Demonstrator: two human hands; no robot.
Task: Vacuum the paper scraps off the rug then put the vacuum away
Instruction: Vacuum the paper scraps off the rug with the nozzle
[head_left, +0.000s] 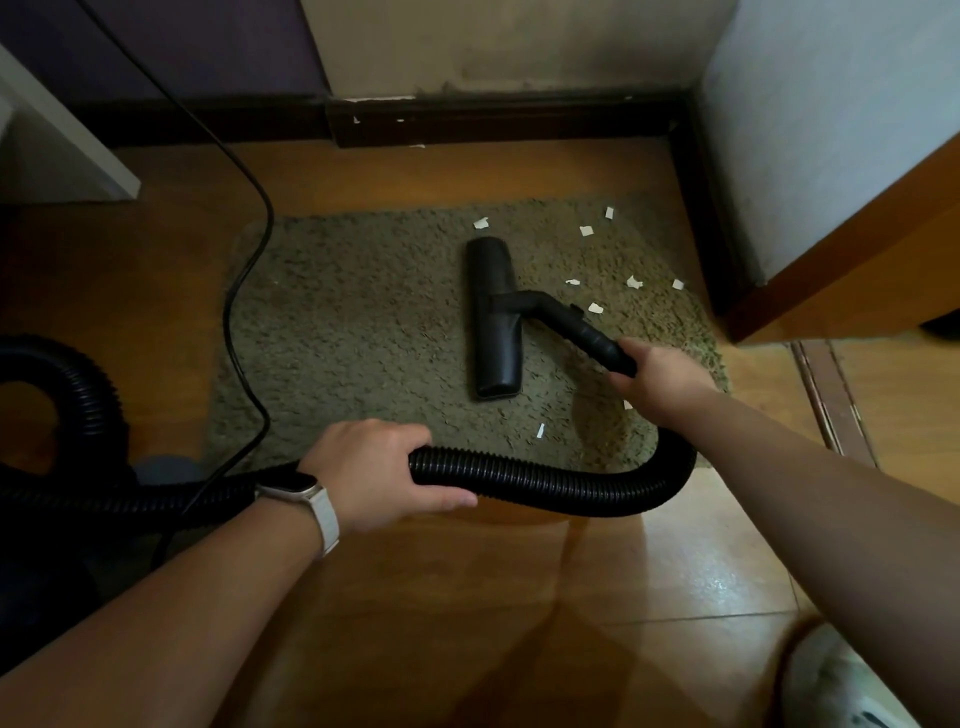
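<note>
Black floor nozzle (493, 317) lies lengthwise away from me on the rug (353, 332); my right hand (657, 382) grips its wand (587, 332), my left hand (379, 473) clasps the ribbed hose (545, 480).

The rug (363, 332) is a rough, shaggy cloth pile, matt olive. On it lie thin white paper scraps (587, 231) with torn edges. The floor head (493, 317) is smooth black plastic with a dull sheen; the hose (545, 478) is ribbed black plastic. The floor (467, 597) is glossy, polished brown tile. The watch strap (324, 519) looks like pale woven cloth.
</note>
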